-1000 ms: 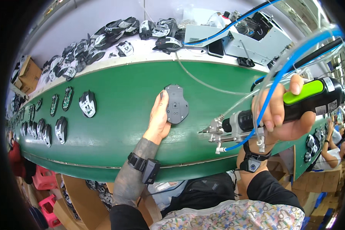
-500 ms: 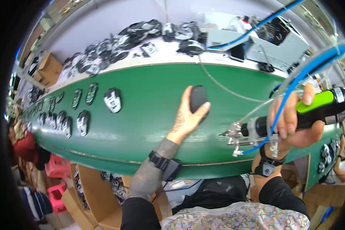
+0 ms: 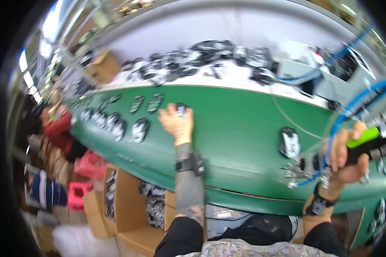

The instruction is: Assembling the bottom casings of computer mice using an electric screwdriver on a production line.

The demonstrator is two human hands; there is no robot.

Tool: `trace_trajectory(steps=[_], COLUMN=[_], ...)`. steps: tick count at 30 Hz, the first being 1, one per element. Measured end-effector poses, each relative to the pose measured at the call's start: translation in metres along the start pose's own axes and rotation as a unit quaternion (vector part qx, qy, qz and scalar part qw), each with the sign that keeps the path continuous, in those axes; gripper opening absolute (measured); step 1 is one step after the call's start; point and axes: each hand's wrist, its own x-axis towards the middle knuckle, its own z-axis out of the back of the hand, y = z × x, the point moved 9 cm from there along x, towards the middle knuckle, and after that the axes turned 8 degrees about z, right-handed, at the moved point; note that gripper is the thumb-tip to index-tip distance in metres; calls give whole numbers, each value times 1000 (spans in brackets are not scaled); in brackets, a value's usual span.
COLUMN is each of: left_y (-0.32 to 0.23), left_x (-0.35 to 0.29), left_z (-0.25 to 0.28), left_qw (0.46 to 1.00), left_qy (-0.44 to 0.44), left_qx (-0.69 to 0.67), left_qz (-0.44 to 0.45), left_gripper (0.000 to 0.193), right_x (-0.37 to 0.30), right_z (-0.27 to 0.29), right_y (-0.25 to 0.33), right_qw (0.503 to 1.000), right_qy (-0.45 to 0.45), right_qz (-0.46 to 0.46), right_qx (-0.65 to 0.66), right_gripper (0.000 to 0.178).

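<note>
The right hand (image 3: 346,157) has its fingers wrapped around a black and green power screwdriver (image 3: 363,138); near its blurred front end, 1 mouse (image 3: 290,143) lies on the green table (image 3: 240,128). The left hand (image 3: 177,126) reaches over another mouse (image 3: 181,110), fingers spread; whether they pinch it, I cannot tell. Beside it lie 2 circuit boards (image 3: 155,103). Beyond, mouse shells (image 3: 206,50) heap on a white shelf (image 3: 227,82).

Right of the left fingers (image 3: 172,110), green tabletop (image 3: 233,128) runs free to a black-and-white mouse (image 3: 290,143). Oblong green circuit boards (image 3: 155,103) block leftward.
</note>
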Motion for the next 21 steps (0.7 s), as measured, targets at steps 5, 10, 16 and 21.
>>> trace_trajectory(steps=[5, 10, 16, 21], left_y=[-36, -105, -180, -184], left_x=[-20, -85, -173, -194], left_z=[-26, -38, -9, 7], left_qw=[993, 905, 410, 295], left_qy=[102, 331, 629, 629], left_qx=[46, -253, -647, -692], left_qz=[-39, -86, 138, 196], left_gripper=[56, 66, 68, 68], right_x=[-8, -7, 6, 2], right_z=[13, 25, 26, 34], right_y=[17, 20, 31, 47], right_qw=[999, 996, 994, 994], right_qy=[7, 12, 94, 71], right_qz=[10, 23, 36, 77], right_qx=[-53, -85, -51, -30], right_gripper=[40, 36, 42, 37])
